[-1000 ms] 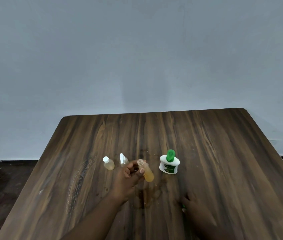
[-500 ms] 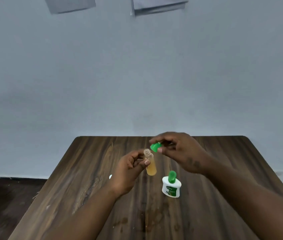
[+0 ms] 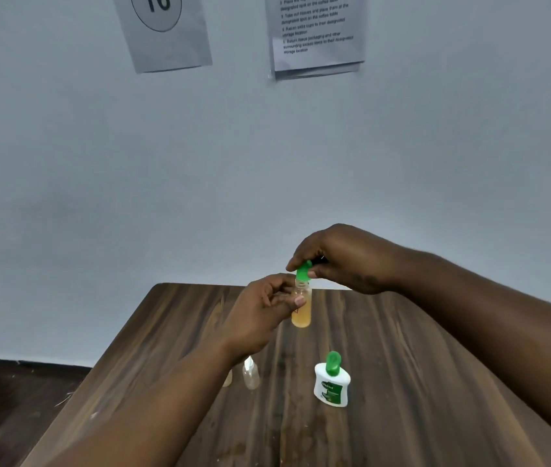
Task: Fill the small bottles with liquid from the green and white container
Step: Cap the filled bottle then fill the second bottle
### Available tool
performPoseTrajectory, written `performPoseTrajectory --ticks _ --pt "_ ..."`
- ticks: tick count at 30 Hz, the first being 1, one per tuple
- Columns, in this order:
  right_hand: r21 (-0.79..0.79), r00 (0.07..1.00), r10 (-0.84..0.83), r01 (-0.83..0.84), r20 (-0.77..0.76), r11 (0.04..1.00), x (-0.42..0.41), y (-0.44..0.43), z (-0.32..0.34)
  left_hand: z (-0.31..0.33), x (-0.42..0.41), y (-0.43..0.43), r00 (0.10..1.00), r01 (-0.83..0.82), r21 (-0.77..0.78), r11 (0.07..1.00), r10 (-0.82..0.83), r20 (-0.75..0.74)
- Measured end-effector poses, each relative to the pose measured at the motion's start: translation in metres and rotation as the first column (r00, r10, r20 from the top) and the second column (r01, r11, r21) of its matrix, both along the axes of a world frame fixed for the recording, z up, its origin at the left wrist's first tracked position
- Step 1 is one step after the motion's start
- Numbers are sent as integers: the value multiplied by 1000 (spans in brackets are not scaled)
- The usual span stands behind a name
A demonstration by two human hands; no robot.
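Above table (image 3: 402, 399), left grip (image 3: 260, 318) holds bottle (image 3: 302, 315); right grip (image 3: 341, 261) pinches cap (image 3: 302, 274) atop.

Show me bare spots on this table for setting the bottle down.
Bare table lies right of the green and white container, up to the right forearm, and nearer than it, between both forearms. Crowded: left of the container, where a spray bottle and another small bottle stand by the left forearm.
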State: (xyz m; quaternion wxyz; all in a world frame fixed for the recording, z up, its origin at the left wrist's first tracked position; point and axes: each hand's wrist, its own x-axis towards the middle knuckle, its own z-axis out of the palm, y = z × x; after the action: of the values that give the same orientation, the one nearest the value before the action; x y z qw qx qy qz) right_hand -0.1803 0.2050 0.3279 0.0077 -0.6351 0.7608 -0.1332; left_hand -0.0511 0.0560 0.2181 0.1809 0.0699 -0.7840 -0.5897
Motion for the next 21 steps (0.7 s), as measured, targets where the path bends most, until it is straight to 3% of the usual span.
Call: performPoseTrajectory --ticks 5,12,16,19,21 --pt "36 997 -53 51 52 998 2 -1 17 13 -2 -8 998 59 10 998 -59 -11" --pt "110 988 -145 150 -49 983 15 -16 20 22 -6 -17 993 112 -3 994 -112 -23" --pt "105 926 -356 370 -129 923 11 -26 22 25 -7 -21 990 140 -1 990 -140 -23" --pt "144 972 -236 230 23 962 9 -23 32 28 -8 -28 989 142 -3 990 -142 -31" --pt "180 992 -127 121 19 976 10 -21 40 27 -9 -33 989 150 -16 989 -150 -13"
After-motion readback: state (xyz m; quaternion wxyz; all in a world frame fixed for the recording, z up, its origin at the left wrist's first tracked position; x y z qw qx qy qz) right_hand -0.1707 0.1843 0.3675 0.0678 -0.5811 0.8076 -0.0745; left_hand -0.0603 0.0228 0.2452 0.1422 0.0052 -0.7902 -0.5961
